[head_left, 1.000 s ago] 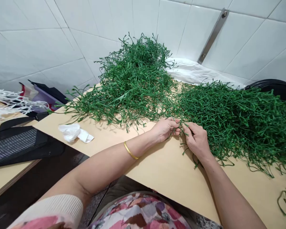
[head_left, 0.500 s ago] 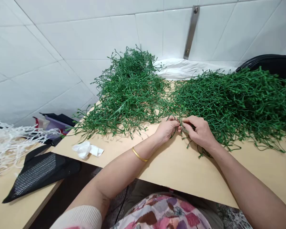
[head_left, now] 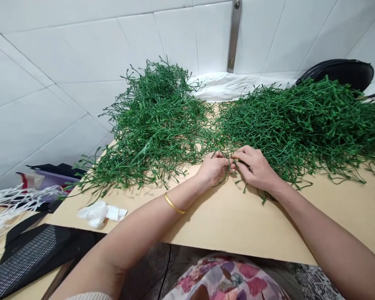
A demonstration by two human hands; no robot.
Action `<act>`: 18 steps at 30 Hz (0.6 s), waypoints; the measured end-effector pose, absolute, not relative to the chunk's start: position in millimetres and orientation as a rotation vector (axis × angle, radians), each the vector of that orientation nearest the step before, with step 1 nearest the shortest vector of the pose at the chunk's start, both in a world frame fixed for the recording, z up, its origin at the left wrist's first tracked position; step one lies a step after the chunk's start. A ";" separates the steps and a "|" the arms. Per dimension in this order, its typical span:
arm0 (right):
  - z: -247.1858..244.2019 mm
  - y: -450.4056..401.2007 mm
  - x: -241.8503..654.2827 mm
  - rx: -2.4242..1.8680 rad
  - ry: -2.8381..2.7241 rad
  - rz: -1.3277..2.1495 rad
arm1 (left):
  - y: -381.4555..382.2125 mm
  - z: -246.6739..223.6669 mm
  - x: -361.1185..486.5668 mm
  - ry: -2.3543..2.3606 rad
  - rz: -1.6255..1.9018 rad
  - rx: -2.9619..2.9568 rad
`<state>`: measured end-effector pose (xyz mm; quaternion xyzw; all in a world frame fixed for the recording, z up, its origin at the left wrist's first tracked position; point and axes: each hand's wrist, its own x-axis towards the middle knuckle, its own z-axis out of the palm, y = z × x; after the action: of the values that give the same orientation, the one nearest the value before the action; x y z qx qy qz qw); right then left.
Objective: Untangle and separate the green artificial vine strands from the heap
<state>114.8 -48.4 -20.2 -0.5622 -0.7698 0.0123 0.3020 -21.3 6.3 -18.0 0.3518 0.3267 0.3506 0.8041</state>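
Left hand (head_left: 213, 168) and right hand (head_left: 256, 166) meeting mid-board, fingers (head_left: 229, 164) pinched together on thin green artificial plant stems (head_left: 287, 121), stems spread in two tangled heaps across a pale wooden board (head_left: 237, 221), gold bangle (head_left: 174, 203) on left wrist, white tiled wall (head_left: 65, 112) behind

Got a crumpled white tissue (head_left: 95, 213) on my counter (head_left: 237, 225), white tile wall (head_left: 65, 54) with a metal strip (head_left: 234, 35) behind, white cloth (head_left: 231, 86), a shiny black bag (head_left: 337, 73), plus black mesh fabric (head_left: 28, 260) and white strands (head_left: 6, 208) off left.
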 end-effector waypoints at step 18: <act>-12.0 -52.6 114.0 -1.398 -2.188 0.034 | 8.6 -13.2 -29.7 0.596 0.730 0.854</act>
<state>114.0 -52.6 -12.0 -0.5185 -0.8116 0.0126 0.2689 -29.7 8.6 -13.2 0.3986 0.2785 0.3409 0.8046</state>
